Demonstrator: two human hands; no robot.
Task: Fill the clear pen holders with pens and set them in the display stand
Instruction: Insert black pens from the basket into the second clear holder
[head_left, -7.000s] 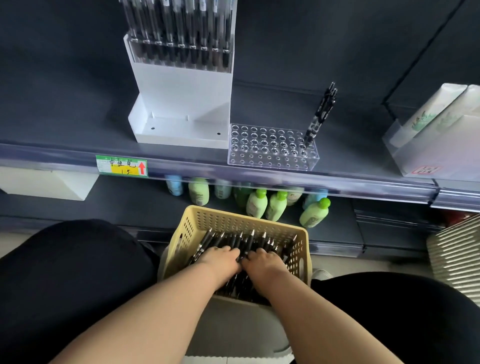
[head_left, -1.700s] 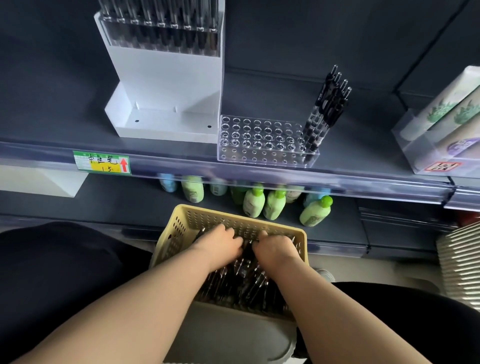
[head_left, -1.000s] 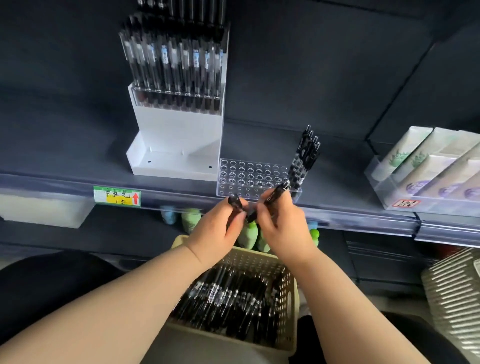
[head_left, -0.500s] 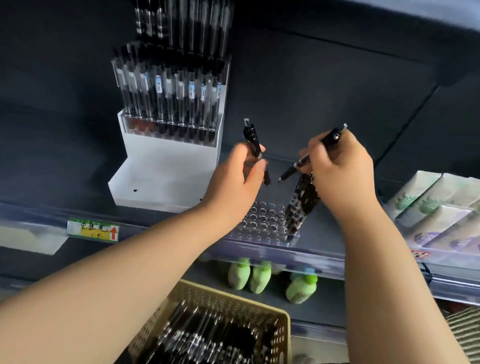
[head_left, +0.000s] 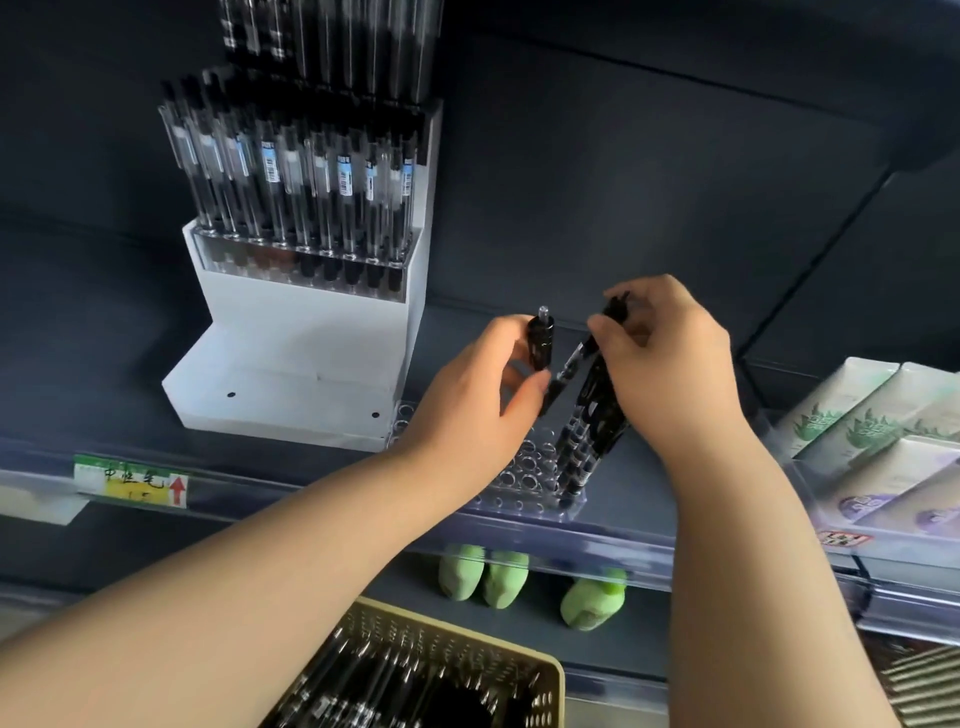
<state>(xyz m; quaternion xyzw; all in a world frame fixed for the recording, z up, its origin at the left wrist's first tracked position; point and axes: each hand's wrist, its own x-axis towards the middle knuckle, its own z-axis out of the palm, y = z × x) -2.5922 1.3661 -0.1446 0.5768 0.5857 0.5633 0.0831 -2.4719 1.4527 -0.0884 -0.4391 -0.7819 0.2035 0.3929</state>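
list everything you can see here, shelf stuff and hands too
display stand: one, white, shelf left
stand pens: many, clear and black, upper tier
clear pen holder: one, clear, right of stand
holder pens: several, black, holder's right end
basket: one, pale yellow, bottom
basket pens: many, black, in basket
bottles: three, green, lower shelf
price tag: one, green-yellow, shelf edge left
packs: several, pale, far right
left grip: one, holds upright pen above holder
right grip: one, pinches slanted pen above holder

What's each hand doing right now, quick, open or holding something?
Left hand: holding a black pen upright.
Right hand: pinching a second pen, tilted.
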